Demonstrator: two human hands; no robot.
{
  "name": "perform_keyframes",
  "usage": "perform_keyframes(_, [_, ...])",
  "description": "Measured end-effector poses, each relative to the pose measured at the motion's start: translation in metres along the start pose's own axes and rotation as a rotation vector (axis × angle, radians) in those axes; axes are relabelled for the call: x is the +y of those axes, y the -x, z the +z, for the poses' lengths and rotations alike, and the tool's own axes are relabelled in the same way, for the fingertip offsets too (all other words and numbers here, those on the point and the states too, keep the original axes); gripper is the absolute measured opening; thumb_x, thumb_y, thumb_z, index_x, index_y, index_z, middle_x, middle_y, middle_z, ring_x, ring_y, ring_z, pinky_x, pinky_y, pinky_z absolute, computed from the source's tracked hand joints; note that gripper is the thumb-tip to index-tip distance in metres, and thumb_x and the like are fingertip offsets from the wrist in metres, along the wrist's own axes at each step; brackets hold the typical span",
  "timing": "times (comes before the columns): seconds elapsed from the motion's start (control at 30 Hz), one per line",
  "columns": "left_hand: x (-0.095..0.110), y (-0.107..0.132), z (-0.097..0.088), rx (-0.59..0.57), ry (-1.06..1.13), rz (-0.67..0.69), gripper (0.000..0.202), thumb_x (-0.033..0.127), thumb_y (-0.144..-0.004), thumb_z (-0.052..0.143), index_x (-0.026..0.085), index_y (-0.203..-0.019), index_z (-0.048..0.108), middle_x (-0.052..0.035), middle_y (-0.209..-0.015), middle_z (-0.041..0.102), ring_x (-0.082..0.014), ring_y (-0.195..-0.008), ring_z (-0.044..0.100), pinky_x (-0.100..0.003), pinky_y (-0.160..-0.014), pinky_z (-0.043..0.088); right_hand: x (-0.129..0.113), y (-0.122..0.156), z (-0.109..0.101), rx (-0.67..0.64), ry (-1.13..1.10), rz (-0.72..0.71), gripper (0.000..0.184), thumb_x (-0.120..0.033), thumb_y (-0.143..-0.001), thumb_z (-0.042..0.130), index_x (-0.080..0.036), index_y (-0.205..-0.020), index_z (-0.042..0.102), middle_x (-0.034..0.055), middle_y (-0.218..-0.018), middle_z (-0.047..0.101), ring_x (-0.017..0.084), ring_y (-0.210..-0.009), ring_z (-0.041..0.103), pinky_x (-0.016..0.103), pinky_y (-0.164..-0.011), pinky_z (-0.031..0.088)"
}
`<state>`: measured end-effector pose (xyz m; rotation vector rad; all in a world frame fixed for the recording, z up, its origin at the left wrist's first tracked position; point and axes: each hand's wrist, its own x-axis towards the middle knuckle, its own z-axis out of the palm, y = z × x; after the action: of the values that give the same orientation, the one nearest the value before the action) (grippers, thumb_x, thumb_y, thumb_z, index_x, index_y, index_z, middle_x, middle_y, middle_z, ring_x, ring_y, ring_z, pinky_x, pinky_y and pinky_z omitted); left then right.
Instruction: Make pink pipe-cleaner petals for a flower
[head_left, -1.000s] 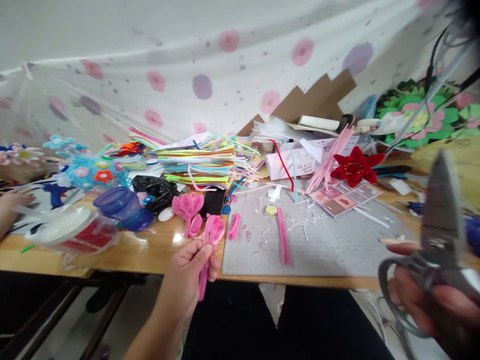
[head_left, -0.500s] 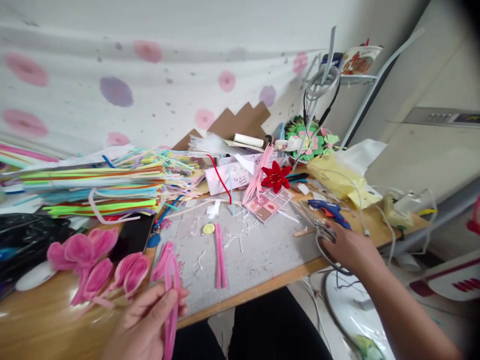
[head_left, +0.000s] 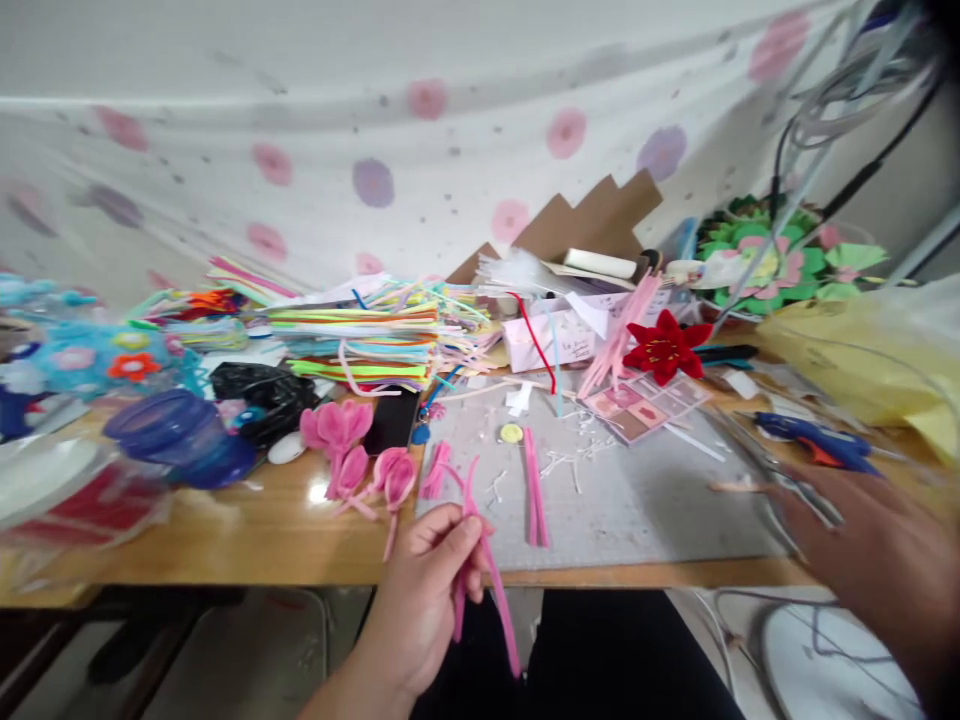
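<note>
The left hand pinches pink strips between thumb and curled fingers, about mid-length, at the table's near edge. Above the thumb the ends spread apart; below it the tails hang free over the person's lap. They look fuzzy and very light, soft on the outside but likely stiff enough inside to keep a bend. I expect them to grip well rather than slip, and to kink rather than break; a light pinch near the middle should do, without crushing the pile.

The right hand is blurred, at the handles of the scissors; whether its fingers close on them I cannot tell.

Beyond the left hand lies a grey mat, flat, bearing loose strips, a yellow disc and scattered white bits. Pink flowers lie left of it on the shiny wooden table. A glue gun sits beyond the right hand, a red flower near the mat's back. Farther off, coloured stems are piled before a spotted sheet along the wall
</note>
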<state>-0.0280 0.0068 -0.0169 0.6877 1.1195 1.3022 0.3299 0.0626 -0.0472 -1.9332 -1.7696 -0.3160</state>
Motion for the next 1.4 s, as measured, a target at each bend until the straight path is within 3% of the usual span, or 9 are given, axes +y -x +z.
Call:
perform_keyframes(0.13, [-0.006,0.003,0.004,-0.105,-0.050,0.011,0.022,0.033,-0.079,0.067,0.012,-0.073,0.066,0.0005,-0.056,0.058,-0.0061,-0.045,0.047,-0.018,-0.045,0.037,-0.109,0.028,-0.009,-0.407,-0.751,-0.289,0.029,-0.043,-0.088,0.052,-0.022,-0.102,0.066,0.0060,-0.089,0.070,0.020,-0.079,0.067,0.028,-0.068,0.053])
perform_keyframes(0.3, [-0.004,0.008,0.012,-0.122,-0.166,0.077,0.022,0.031,-0.078,0.067,0.013,-0.064,0.065,0.0015,-0.057,0.054,-0.0084,-0.054,0.047,-0.019,-0.051,0.038,-0.206,0.038,-0.014,-0.817,-1.166,-0.219,0.009,-0.027,-0.080,0.063,-0.018,-0.080,0.066,-0.0002,-0.068,0.066,0.013,-0.061,0.061,0.021,-0.058,0.048])
perform_keyframes(0.63, [0.084,-0.062,-0.057,0.332,-0.856,0.298,0.026,0.033,-0.081,0.056,0.018,-0.094,0.073,-0.0014,-0.057,0.063,-0.0151,-0.047,0.051,-0.025,-0.047,0.036,-0.193,0.025,0.021,-0.933,-1.428,0.194,0.035,-0.049,-0.079,0.065,-0.016,-0.070,0.057,-0.0004,-0.058,0.061,0.007,-0.045,0.047,0.016,-0.045,0.039])
perform_keyframes(0.77, [0.097,-0.071,-0.065,0.441,-1.111,0.776,0.024,0.030,-0.074,0.067,0.020,-0.094,0.073,-0.0076,-0.096,0.068,-0.0251,-0.093,0.058,-0.032,-0.080,0.043,-0.196,0.030,0.020,-0.948,-1.506,0.263,0.040,-0.056,-0.075,0.068,-0.016,-0.077,0.061,0.0000,-0.057,0.062,0.006,-0.044,0.045,0.016,-0.044,0.038])
perform_keyframes(0.97, [0.037,-0.031,-0.021,-0.076,-0.617,0.378,0.020,0.028,-0.080,0.064,0.019,-0.096,0.071,-0.0039,-0.080,0.066,-0.0185,-0.075,0.060,-0.027,-0.067,0.047,-0.212,0.041,0.014,-1.069,-1.545,0.253,0.039,-0.053,-0.077,0.067,-0.015,-0.075,0.060,-0.0012,-0.052,0.060,0.005,-0.041,0.044,0.014,-0.043,0.035])
perform_keyframes(1.07, [0.014,-0.026,-0.006,-0.091,-0.367,0.245,0.016,0.031,-0.080,0.066,0.018,-0.087,0.072,-0.0021,-0.075,0.066,-0.0153,-0.070,0.058,-0.024,-0.063,0.045,-0.218,0.046,0.009,-1.138,-1.581,0.246,0.037,-0.051,-0.078,0.067,-0.015,-0.083,0.061,-0.0027,-0.050,0.058,0.005,-0.038,0.041,0.014,-0.040,0.034])
perform_keyframes(1.17, [0.007,-0.028,0.001,-0.017,-0.153,0.210,0.014,0.030,-0.077,0.069,0.016,-0.073,0.070,-0.0003,-0.069,0.064,-0.0113,-0.063,0.056,-0.021,-0.058,0.042,-0.215,0.053,0.006,-1.027,-1.616,0.117,0.030,-0.040,-0.089,0.057,-0.018,-0.109,0.060,-0.0011,-0.061,0.063,0.008,-0.043,0.048,0.017,-0.044,0.041])
perform_keyframes(1.27, [0.010,-0.027,0.006,-0.001,0.007,0.130,0.017,0.029,-0.073,0.072,0.014,-0.069,0.068,0.0018,-0.059,0.058,-0.0077,-0.052,0.051,-0.019,-0.051,0.039,-0.205,0.058,0.004,-0.632,-1.514,-0.255,0.030,-0.020,-0.094,0.045,-0.026,-0.121,0.056,0.0027,-0.085,0.066,0.012,-0.062,0.060,0.024,-0.059,0.051])
perform_keyframes(1.4, [0.012,-0.022,0.010,-0.011,0.065,0.076,0.020,0.029,-0.070,0.075,0.012,-0.066,0.066,0.0024,-0.054,0.056,-0.0065,-0.048,0.049,-0.017,-0.046,0.038,-0.193,0.056,0.002,-0.189,-1.215,-0.434,0.027,-0.008,-0.086,0.053,-0.025,-0.104,0.062,0.0008,-0.079,0.066,0.015,-0.069,0.063,0.026,-0.063,0.051])
